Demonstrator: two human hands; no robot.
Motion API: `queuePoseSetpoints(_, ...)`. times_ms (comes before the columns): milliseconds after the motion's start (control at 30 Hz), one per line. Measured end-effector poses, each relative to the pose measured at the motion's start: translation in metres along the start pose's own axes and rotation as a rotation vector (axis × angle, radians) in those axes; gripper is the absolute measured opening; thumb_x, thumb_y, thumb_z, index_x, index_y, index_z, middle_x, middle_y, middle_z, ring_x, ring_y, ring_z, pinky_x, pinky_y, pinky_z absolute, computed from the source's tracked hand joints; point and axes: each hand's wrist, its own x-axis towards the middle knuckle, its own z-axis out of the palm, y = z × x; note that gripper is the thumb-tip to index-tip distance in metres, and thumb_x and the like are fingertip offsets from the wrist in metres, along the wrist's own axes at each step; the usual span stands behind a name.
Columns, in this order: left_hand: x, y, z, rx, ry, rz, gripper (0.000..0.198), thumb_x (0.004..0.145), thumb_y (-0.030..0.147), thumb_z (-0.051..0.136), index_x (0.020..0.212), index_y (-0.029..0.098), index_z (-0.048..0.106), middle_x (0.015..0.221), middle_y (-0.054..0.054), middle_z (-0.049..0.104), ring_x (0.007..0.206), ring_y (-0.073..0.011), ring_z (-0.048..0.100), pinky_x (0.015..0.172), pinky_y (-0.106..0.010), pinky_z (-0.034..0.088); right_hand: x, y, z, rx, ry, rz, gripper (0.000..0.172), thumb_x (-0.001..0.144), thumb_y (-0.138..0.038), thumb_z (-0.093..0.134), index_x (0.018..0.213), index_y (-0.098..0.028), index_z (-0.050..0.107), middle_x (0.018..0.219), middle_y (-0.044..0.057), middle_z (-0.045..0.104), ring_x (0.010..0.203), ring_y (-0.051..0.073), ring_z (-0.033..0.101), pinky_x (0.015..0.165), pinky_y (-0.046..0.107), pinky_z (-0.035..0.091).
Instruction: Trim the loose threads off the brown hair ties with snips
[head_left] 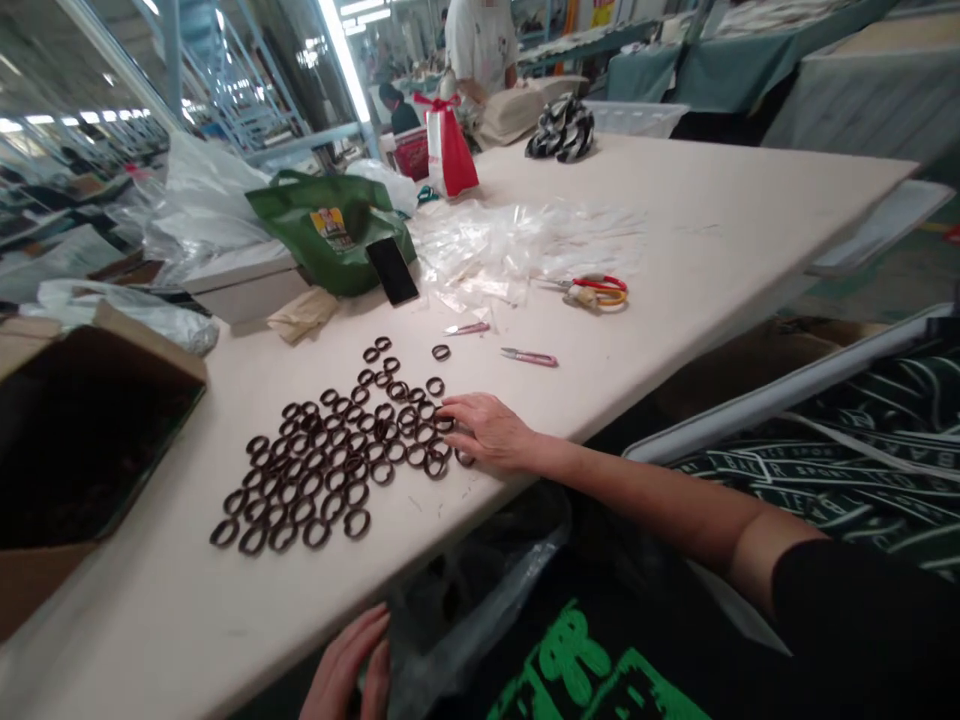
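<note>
Many small dark brown rings lie in a loose cluster on the pale table, some overlapping. At the cluster's right edge, my right hand rests on the tabletop with fingers stretched and thumb apart. Its fingertips touch or cover a few rings; I cannot make out a ring gripped in them. Below the table's front edge, my left hand hangs with fingers slightly bent, thumb apart and nothing visible in it. Two pink-handled thread snips lie beyond my right hand, close to a lone ring.
An open cardboard box stands at left. Behind the rings are a green bag, a black phone, clear plastic bags and red-and-yellow-handled scissors. A red-and-white bag stands farther back, near another person.
</note>
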Motion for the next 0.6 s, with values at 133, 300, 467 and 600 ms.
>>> queuePoseSetpoints(133,-0.018,0.021,0.011,0.047,-0.252,0.063,0.020,0.091,0.035,0.059,0.103,0.024,0.072,0.099,-0.003,0.076,0.090,-0.0190,0.071,0.084,-0.031,0.057,-0.010,-0.015,0.009,0.061,-0.033,-0.063,0.032,0.094,-0.034,0.060,0.119,-0.014,0.063,0.125,0.014,0.064,0.115,0.025,0.058,0.102,0.041,0.043)
queuePoseSetpoints(300,-0.043,0.025,0.019,0.127,-0.385,0.090,0.025,0.092,0.041,0.057,0.102,0.024,0.072,0.097,-0.005,0.076,0.089,-0.0203,0.071,0.094,-0.039,0.054,-0.017,-0.024,0.014,0.089,-0.058,-0.090,0.029,0.095,-0.033,0.059,0.116,-0.015,0.064,0.125,0.013,0.064,0.117,0.026,0.057,0.103,0.041,0.042)
queuePoseSetpoints(467,-0.059,0.022,0.028,0.213,-0.416,0.103,0.030,0.088,0.041,0.063,0.111,0.024,0.068,0.105,-0.007,0.074,0.098,-0.0215,0.069,0.099,-0.041,0.050,-0.021,-0.030,0.018,0.110,-0.035,-0.123,0.028,0.096,-0.034,0.057,0.116,-0.016,0.065,0.124,0.012,0.065,0.116,0.025,0.058,0.102,0.041,0.043)
queuePoseSetpoints(600,-0.074,0.012,0.049,0.336,-0.357,0.035,0.046,0.082,0.017,0.061,0.127,0.023,0.061,0.122,-0.008,0.069,0.110,-0.0243,0.065,0.098,-0.042,0.048,-0.022,-0.033,0.022,0.114,-0.001,-0.115,0.034,0.095,-0.035,0.059,0.124,-0.017,0.063,0.131,0.013,0.061,0.119,0.026,0.056,0.104,0.044,0.042)
